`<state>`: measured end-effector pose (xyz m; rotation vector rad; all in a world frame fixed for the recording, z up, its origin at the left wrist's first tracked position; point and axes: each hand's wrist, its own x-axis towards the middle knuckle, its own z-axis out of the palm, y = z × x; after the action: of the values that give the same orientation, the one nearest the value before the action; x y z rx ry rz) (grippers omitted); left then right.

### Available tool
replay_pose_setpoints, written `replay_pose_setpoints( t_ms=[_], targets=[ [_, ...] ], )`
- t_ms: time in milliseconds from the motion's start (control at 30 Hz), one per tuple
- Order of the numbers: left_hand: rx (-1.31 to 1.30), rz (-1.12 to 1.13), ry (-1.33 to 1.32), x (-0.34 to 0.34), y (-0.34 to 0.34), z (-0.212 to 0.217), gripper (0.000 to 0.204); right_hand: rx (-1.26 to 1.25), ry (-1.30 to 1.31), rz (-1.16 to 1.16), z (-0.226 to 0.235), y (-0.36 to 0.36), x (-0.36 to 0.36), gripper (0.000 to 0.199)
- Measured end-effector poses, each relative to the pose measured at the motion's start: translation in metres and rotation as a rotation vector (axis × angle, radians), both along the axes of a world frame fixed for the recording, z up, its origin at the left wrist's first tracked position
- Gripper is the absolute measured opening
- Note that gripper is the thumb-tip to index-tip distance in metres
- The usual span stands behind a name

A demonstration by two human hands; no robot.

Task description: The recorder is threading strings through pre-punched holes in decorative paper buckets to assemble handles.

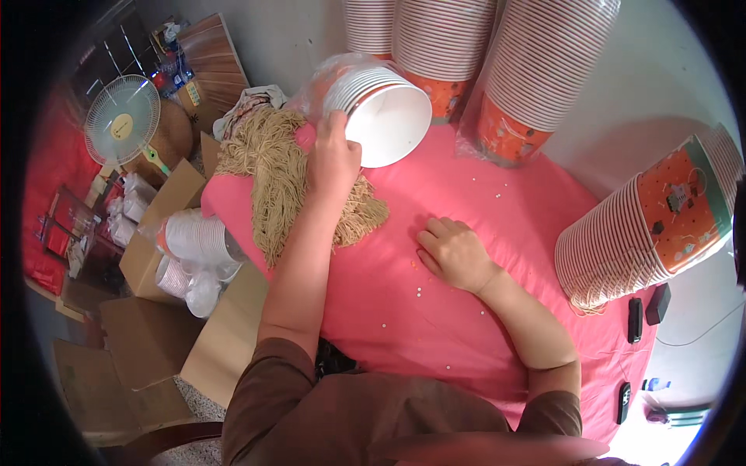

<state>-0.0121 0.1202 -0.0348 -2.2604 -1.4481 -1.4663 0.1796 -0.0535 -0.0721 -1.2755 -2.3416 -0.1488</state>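
My left hand (334, 159) is closed on the near rim of a paper bucket (391, 124), white inside, at the front of a nested stack lying tilted. A clear plastic bag (326, 74) covers the back of that stack. Under my left wrist spreads a heap of tan cords (272, 179), with a small pink ball (305, 137) beside the hand. Farther right, my right hand (453, 252) rests on the pink cloth (373, 287), its fingers curled in. Nothing shows in its fingers, and its underside is hidden.
Bagged stacks of orange-and-white paper buckets (509, 128) stand at the back wall. Another stack (660, 210) leans at the right, cords beneath it. Black devices (636, 320) lie near the right edge. Open cardboard boxes (151, 334) and bagged cups (198, 237) are at the left.
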Motion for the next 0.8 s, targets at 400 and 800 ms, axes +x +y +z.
replay_pose_setpoints(
  t_ms=[400,800],
  targets=[
    [-0.046,-0.184,-0.168,0.009,-0.038,0.028,0.048,0.129,0.137,-0.008,0.007,0.003,0.012,0.033],
    [-0.493,-0.740,-0.676,-0.005,-0.045,0.039,0.042,0.329,-0.031,-0.090,0.081,-0.012,0.037,0.023]
  ],
)
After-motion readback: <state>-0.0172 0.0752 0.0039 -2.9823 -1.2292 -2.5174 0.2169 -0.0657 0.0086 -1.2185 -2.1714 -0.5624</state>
